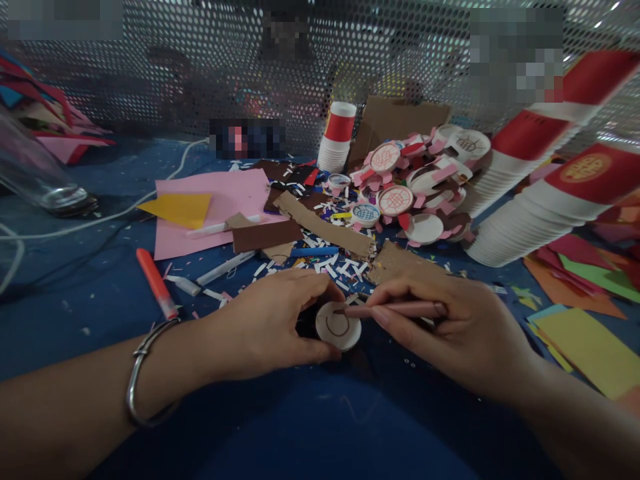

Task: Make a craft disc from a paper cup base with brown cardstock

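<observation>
My left hand (295, 327) grips a small paper cup (345, 340) by its sides, its round white base turned toward me. A brown curved line is drawn on that base. Between the thumb and fingers of my right hand (440, 327) is a brown marker (407, 309), its tip at the upper part of the base. The cup's side walls are mostly hidden by my left fingers and shadow. Just beyond my hands lie white paper scraps (345, 270) and a torn cardboard strip (325, 227).
Stacked red-and-white paper cups (540, 200) lean at the right, beside a heap of decorated cup pieces (395, 200). Coloured paper (590, 347) lies at far right. Pink paper (220, 193), a red marker (156, 283) and a white cable (165, 183) are at left. A perforated metal screen (170, 87) stands behind.
</observation>
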Demonstrator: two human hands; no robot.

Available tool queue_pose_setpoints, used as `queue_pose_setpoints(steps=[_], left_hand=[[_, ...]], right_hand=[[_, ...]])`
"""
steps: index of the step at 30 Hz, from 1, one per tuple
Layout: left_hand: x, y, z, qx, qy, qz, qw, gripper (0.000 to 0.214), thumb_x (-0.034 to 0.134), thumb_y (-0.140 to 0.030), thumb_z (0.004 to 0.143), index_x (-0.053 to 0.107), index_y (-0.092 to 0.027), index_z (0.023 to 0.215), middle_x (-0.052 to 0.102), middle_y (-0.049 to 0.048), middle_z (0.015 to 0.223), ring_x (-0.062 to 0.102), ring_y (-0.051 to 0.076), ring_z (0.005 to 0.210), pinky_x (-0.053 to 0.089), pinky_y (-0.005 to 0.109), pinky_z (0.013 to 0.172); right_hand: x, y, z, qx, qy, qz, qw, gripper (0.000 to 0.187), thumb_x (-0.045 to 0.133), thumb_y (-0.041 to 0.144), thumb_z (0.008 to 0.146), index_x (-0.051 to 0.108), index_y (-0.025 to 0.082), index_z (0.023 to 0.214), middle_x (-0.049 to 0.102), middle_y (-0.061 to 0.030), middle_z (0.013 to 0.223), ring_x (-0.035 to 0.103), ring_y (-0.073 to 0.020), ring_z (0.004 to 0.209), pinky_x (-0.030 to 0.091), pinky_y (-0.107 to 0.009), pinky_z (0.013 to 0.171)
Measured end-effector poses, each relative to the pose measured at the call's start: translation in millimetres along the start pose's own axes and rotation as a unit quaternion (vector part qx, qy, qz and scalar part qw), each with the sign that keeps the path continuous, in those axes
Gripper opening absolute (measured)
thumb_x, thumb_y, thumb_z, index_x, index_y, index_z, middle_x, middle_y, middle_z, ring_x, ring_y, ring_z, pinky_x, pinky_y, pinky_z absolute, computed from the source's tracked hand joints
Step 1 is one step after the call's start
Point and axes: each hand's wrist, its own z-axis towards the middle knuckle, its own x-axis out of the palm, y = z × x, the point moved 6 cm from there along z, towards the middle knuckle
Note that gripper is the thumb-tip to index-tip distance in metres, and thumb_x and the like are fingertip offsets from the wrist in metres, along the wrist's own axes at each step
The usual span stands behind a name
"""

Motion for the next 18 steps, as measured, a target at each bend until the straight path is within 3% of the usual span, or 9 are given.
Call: queue_pose_setpoints(steps=[5,11,18], left_hand=[[0.4,-0.2,0.0,-0.005,0.003,0.003,1.0,0.039,0.081,-0.035,0.075,0.069,-0.022,0.11,0.073,0.0022,0.106,0.067,0.026,0.103,0.049,0.035,0.083],[0.2,-0.9,-0.3,0.0,0.005,-0.006,1.0,0.041,0.082,-0.034,0.074,0.069,-0.022,0.111,0.073,0.0001,0.105,0.068,0.025,0.103,0.048,0.033,0.083],[0.2,-1.2,0.6,0.003,0.007,-0.004,1.0,0.042,0.083,-0.033,0.074,0.07,-0.023,0.113,0.074,-0.0004,0.106,0.068,0.025,0.102,0.048,0.034,0.083]], right_hand=[[2.0,1.6,0.4,-0.024,0.004,-0.029,0.999,0.007,0.064,0.023,0.095,0.071,0.023,0.094,0.075,0.0,0.087,0.071,-0.0142,0.075,0.053,-0.024,0.064],[4.1,1.9,-0.2,-0.007,0.013,-0.013,1.0,0.008,0.063,0.022,0.095,0.071,0.021,0.094,0.071,0.0016,0.082,0.066,-0.0096,0.067,0.05,-0.022,0.066],[5.5,4.6,1.1,-0.026,0.018,-0.002,1.0,0.007,0.064,0.019,0.094,0.071,0.022,0.095,0.073,0.0008,0.084,0.068,-0.0112,0.073,0.049,-0.023,0.067]])
